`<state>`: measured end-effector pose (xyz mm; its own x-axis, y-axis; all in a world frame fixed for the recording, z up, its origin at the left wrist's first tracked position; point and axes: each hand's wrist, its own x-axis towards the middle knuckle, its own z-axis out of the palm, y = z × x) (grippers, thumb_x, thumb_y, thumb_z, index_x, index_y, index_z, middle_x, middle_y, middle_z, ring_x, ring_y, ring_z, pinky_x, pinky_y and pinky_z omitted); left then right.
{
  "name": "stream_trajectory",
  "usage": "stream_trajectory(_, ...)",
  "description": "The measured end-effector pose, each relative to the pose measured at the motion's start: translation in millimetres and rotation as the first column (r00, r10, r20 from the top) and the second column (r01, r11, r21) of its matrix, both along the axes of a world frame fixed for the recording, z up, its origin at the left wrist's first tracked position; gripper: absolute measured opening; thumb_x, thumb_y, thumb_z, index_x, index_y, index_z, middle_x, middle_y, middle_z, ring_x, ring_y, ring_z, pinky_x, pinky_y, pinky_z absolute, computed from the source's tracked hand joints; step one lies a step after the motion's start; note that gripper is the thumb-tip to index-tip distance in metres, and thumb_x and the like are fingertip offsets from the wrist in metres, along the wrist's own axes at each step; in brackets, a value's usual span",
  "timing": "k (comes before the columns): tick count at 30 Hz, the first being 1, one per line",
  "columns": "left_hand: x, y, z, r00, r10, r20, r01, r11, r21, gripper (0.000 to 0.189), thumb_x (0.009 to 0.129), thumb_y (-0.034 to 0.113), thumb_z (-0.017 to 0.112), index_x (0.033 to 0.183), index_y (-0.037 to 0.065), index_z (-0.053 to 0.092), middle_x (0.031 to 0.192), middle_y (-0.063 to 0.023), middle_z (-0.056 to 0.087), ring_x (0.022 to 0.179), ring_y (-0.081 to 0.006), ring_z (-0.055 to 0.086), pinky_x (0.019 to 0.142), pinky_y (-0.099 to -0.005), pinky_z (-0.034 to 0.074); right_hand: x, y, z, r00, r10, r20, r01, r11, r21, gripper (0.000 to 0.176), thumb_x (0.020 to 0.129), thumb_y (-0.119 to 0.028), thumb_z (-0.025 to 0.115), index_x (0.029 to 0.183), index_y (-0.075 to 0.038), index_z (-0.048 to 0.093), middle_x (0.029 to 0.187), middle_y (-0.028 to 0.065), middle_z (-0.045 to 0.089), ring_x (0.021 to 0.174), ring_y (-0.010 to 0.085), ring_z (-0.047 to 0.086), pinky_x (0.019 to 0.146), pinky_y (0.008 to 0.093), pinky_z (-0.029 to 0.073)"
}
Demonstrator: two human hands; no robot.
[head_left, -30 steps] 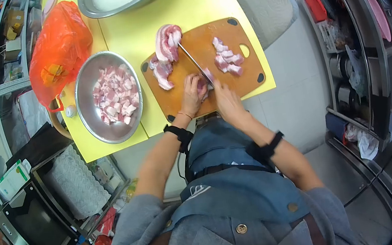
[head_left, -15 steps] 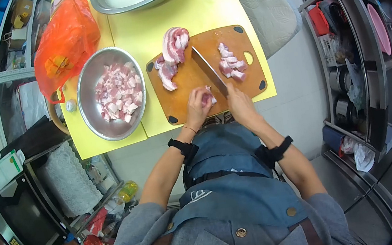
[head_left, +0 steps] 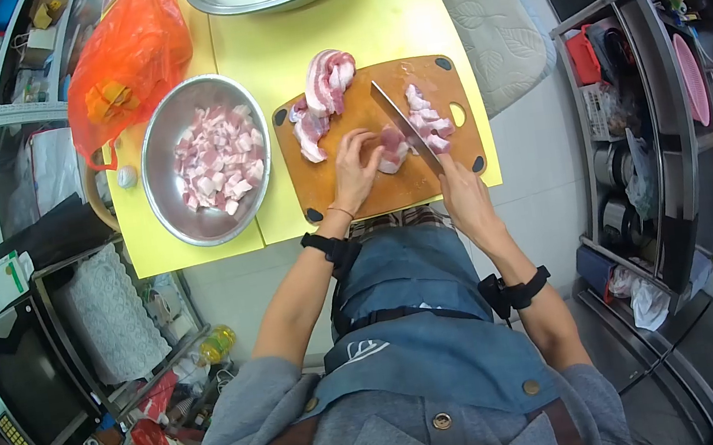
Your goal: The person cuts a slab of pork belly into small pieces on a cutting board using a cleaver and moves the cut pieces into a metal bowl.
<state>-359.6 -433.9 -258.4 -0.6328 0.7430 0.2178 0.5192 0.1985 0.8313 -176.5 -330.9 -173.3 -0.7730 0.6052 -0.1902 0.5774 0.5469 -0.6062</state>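
Note:
My right hand [head_left: 465,195] is closed round the handle of a kitchen knife [head_left: 405,126], its blade slanting away to the upper left over the orange cutting board [head_left: 344,193]. Just left of the blade lies a piece of raw pork [head_left: 393,149]. At its left edge is my left hand [head_left: 356,171], thumb and fingers apart; whether the fingertips touch the meat is hard to tell. Several cut pork pieces [head_left: 429,123] sit right of the blade. Longer strips of pork belly [head_left: 327,84] rest at the board's upper left, partly over its edge.
Left of the board stands a metal bowl [head_left: 157,199] holding diced pork. A larger metal basin [head_left: 287,2] is at the table's far side. An orange plastic bag [head_left: 138,58] lies at the left of the yellow table [head_left: 262,50]. A cushioned seat [head_left: 498,33] is beyond its right edge.
The knife and my right hand have shifted right, closer to the cut pieces. My left hand has opened out from its curled grip, leaving the pork piece more exposed. The view has moved slightly.

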Motion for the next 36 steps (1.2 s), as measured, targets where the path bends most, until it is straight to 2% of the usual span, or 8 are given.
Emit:
stream_trajectory(3, 13, -9, 17, 0.935, 0.101, 0.339, -0.069, 0.992, -0.104, 0.024, 0.08, 0.013, 0.069, 0.096, -0.001, 0.058, 0.101, -0.0158, 0.054, 0.094, -0.0326, 0.057, 0.085, -0.0393, 0.047, 3, 1, 2, 0.997, 0.046, -0.065, -0.042, 0.998, 0.054, 0.026, 0.086, -0.002, 0.046, 0.112, -0.005, 0.048, 0.087, 0.0227, 0.057, 0.07, 0.0446, 0.059, 0.062, 0.0525, 0.047)
stream_trajectory(4, 20, -8, 11, 0.959, 0.064, 0.277, -0.056, 0.998, -0.034, 0.024, 0.078, 0.011, 0.068, 0.094, -0.002, 0.057, 0.1, -0.0168, 0.053, 0.094, -0.0342, 0.055, 0.084, -0.04, 0.046, 3, 2, 6, 0.996, 0.065, -0.062, -0.061, 0.996, 0.059, 0.028, 0.086, -0.002, 0.046, 0.113, -0.005, 0.048, 0.087, 0.0223, 0.057, 0.069, 0.0442, 0.059, 0.061, 0.0521, 0.047)
stream_trajectory(7, 29, -1, -4, 0.999, 0.001, -0.047, -0.003, 1.0, -0.031, 0.024, 0.076, 0.009, 0.068, 0.093, -0.003, 0.057, 0.101, -0.0172, 0.053, 0.095, -0.0351, 0.052, 0.084, -0.0407, 0.044, 1, 5, 3, 0.99, 0.125, -0.06, -0.12, 0.99, 0.073, 0.032, 0.084, -0.001, 0.047, 0.116, -0.006, 0.048, 0.086, 0.0214, 0.057, 0.067, 0.043, 0.059, 0.059, 0.0507, 0.048)
stream_trajectory(14, 23, 7, -6, 0.987, -0.073, -0.14, 0.063, 0.995, -0.075, 0.029, 0.072, 0.011, 0.071, 0.096, -0.001, 0.058, 0.104, -0.0169, 0.054, 0.098, -0.0352, 0.051, 0.086, -0.041, 0.044, -9, 1, -14, 0.981, 0.167, 0.096, -0.174, 0.982, 0.073, 0.038, 0.082, 0.0, 0.047, 0.119, -0.006, 0.046, 0.084, 0.0209, 0.055, 0.064, 0.0415, 0.06, 0.057, 0.0502, 0.048)
stream_trajectory(17, 20, 7, -13, 0.982, -0.128, -0.142, 0.116, 0.989, -0.092, 0.031, 0.072, 0.012, 0.071, 0.097, 0.0, 0.058, 0.104, -0.0162, 0.054, 0.098, -0.0351, 0.052, 0.086, -0.0412, 0.045, -8, -2, -16, 0.98, 0.152, 0.129, -0.162, 0.984, 0.073, 0.038, 0.081, 0.0, 0.047, 0.119, -0.006, 0.046, 0.085, 0.0215, 0.055, 0.064, 0.0417, 0.06, 0.058, 0.051, 0.047)
stream_trajectory(26, 10, 5, -15, 0.986, -0.149, -0.081, 0.14, 0.984, -0.108, 0.031, 0.072, 0.01, 0.071, 0.097, 0.0, 0.057, 0.099, -0.0164, 0.055, 0.095, -0.035, 0.054, 0.084, -0.04, 0.046, 1, -1, -18, 0.99, 0.119, 0.075, -0.122, 0.992, 0.037, 0.036, 0.083, 0.0, 0.046, 0.118, -0.005, 0.046, 0.085, 0.0224, 0.055, 0.066, 0.0431, 0.06, 0.059, 0.0514, 0.047)
stream_trajectory(29, 12, 4, -12, 0.991, -0.134, -0.025, 0.129, 0.982, -0.136, 0.031, 0.072, 0.008, 0.07, 0.097, 0.0, 0.056, 0.1, -0.0163, 0.056, 0.095, -0.0352, 0.054, 0.083, -0.0405, 0.046, 0, -2, -10, 0.988, 0.12, 0.096, -0.122, 0.993, 0.012, 0.034, 0.083, -0.001, 0.046, 0.117, -0.005, 0.046, 0.086, 0.0231, 0.055, 0.066, 0.0435, 0.06, 0.06, 0.0516, 0.047)
stream_trajectory(36, 15, -10, -12, 0.999, -0.038, 0.008, 0.039, 0.998, -0.047, 0.027, 0.075, 0.008, 0.069, 0.098, 0.0, 0.056, 0.099, -0.0155, 0.054, 0.091, -0.032, 0.055, 0.079, -0.0371, 0.046, 8, 0, -6, 0.997, 0.075, 0.01, -0.074, 0.996, -0.056, 0.032, 0.085, -0.001, 0.047, 0.116, -0.006, 0.046, 0.088, 0.0222, 0.056, 0.067, 0.045, 0.059, 0.061, 0.0527, 0.046)
